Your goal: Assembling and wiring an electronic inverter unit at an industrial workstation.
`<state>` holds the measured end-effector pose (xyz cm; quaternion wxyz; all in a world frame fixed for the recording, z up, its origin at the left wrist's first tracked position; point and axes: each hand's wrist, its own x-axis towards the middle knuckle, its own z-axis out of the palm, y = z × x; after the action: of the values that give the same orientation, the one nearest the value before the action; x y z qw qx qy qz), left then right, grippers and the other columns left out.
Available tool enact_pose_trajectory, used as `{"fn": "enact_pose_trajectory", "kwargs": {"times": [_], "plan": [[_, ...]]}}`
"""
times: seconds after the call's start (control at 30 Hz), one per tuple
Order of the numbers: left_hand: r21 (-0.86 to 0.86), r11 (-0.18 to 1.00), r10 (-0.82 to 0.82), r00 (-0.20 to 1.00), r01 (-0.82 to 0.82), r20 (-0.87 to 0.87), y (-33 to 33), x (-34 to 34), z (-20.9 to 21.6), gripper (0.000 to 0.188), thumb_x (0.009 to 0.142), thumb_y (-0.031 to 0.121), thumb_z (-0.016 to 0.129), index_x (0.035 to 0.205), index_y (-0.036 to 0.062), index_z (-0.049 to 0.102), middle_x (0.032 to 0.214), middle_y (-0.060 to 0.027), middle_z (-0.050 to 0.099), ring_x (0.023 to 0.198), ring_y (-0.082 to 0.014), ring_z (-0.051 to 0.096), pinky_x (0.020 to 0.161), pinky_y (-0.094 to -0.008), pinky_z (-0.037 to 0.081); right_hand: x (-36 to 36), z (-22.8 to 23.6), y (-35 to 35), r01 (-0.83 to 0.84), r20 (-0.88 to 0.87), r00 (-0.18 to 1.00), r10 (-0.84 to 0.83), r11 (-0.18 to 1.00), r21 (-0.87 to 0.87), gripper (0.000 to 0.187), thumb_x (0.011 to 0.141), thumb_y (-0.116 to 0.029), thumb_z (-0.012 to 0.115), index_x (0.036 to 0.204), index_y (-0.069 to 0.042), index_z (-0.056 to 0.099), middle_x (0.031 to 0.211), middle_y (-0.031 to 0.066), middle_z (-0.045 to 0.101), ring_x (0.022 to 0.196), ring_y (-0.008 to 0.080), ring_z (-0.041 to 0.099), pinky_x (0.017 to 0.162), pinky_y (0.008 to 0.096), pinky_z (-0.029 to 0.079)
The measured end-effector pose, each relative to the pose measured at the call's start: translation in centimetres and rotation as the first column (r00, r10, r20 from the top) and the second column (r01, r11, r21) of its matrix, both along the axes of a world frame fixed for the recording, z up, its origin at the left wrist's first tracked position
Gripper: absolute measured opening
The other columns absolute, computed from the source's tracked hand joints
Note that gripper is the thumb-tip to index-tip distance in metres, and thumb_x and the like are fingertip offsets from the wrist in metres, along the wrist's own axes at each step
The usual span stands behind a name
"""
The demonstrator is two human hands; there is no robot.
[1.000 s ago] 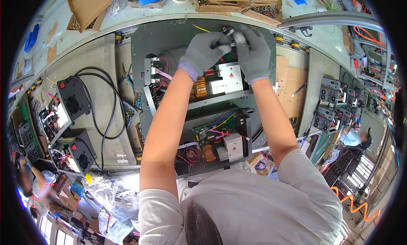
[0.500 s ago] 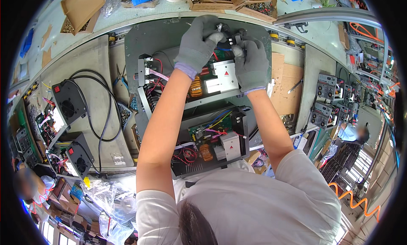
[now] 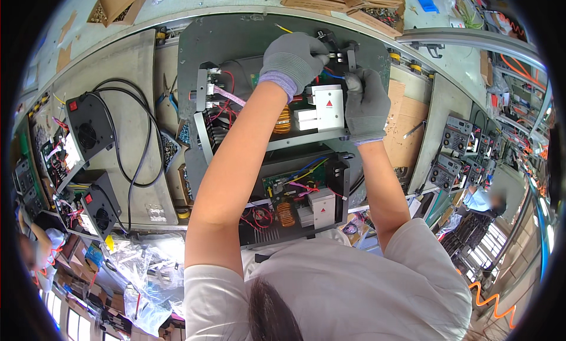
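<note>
My left hand (image 3: 296, 61), in a grey glove, reaches over the far side of an open machine chassis (image 3: 295, 141). Its fingertips are pinched together beside the black end panel (image 3: 352, 56); whatever lies between them is hidden. My right hand (image 3: 367, 107), gloved too, is closed at the near end of that panel, its grip unclear. A blue wire (image 3: 334, 76) runs between the hands. Beyond the left fingers stands a small black fitting (image 3: 324, 36), and a yellow wire end (image 3: 284, 28) sticks out. Inside the chassis are a white-silver heat sink (image 3: 329, 108) and a copper coil (image 3: 283, 120).
A second open chassis (image 3: 337, 220) lies nearer my body. Fan units with a black power cord (image 3: 121, 164) stand on the left. Finished-looking units (image 3: 457, 134) are at right. Cardboard boxes of screws (image 3: 377, 13) line the far bench; pliers (image 3: 170, 93) lie left of the dark mat.
My view has shifted slightly. The left hand has come away from the small black fitting toward the end panel, its fingers now lower. The right hand has slid down a little along the panel.
</note>
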<state>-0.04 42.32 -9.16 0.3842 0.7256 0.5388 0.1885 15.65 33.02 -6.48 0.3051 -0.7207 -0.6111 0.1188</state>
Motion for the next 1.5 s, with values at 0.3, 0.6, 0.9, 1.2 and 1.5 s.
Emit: {"fn": "enact_pose_trajectory", "kwargs": {"times": [0.3, 0.6, 0.9, 1.2, 1.5], "plan": [[0.039, 0.999, -0.011, 1.000, 0.011, 0.023, 0.0, 0.5, -0.3, 0.022, 0.085, 0.030, 0.069, 0.099, 0.0153, 0.077, 0.100, -0.0102, 0.070, 0.095, -0.0299, 0.066, 0.087, -0.0395, 0.052, 0.0, -0.1, 0.0, -0.009, 0.014, 1.000, 0.009, 1.000, 0.015, 0.020, 0.093, -0.025, 0.066, 0.096, -0.007, 0.060, 0.082, 0.0162, 0.066, 0.075, 0.0389, 0.064, 0.065, 0.0418, 0.050], [0.116, 0.986, -0.101, 0.985, 0.117, -0.138, 0.0, 1.1, 0.4, 0.019, 0.086, 0.025, 0.065, 0.098, 0.0143, 0.075, 0.096, -0.0110, 0.067, 0.096, -0.0313, 0.064, 0.087, -0.0433, 0.051, 0.1, 0.3, 0.1, -0.014, -0.058, 0.998, 0.013, 1.000, -0.012, 0.020, 0.090, -0.024, 0.070, 0.092, -0.005, 0.062, 0.081, 0.0162, 0.066, 0.073, 0.0365, 0.065, 0.065, 0.0387, 0.051], [0.135, 0.977, -0.159, 0.985, 0.167, -0.073, 0.5, 1.3, 0.3, 0.019, 0.082, 0.022, 0.066, 0.097, 0.0141, 0.073, 0.098, -0.0085, 0.067, 0.100, -0.0299, 0.062, 0.088, -0.0431, 0.050, 0.6, 0.3, 0.1, -0.008, -0.055, 0.998, 0.003, 0.997, -0.082, 0.024, 0.093, -0.026, 0.069, 0.095, -0.002, 0.067, 0.080, 0.0096, 0.068, 0.073, 0.0145, 0.062, 0.070, 0.0286, 0.051], [0.406, 0.912, -0.066, 0.998, 0.056, 0.010, -2.7, 1.0, 1.0, 0.021, 0.075, 0.029, 0.074, 0.094, 0.0205, 0.073, 0.105, 0.0022, 0.069, 0.109, -0.0249, 0.057, 0.090, -0.0433, 0.045, -0.5, 0.1, 1.3, 0.206, -0.195, 0.957, -0.217, 0.976, -0.075, 0.030, 0.092, -0.032, 0.067, 0.093, -0.003, 0.069, 0.077, 0.0194, 0.067, 0.070, 0.0314, 0.067, 0.067, 0.0371, 0.051], [0.367, 0.928, 0.019, 0.978, 0.059, -0.207, -2.2, 0.1, 0.8, 0.012, 0.080, 0.028, 0.070, 0.089, 0.0221, 0.076, 0.093, 0.0042, 0.070, 0.098, -0.0210, 0.062, 0.079, -0.0399, 0.045, 1.0, -0.4, 0.2, 0.072, -0.518, 0.848, -0.111, 0.993, -0.094, 0.035, 0.090, -0.012, 0.074, 0.119, 0.002, 0.061, 0.108, 0.0106, 0.069, 0.093, 0.0140, 0.064, 0.086, 0.0267, 0.052]]}}
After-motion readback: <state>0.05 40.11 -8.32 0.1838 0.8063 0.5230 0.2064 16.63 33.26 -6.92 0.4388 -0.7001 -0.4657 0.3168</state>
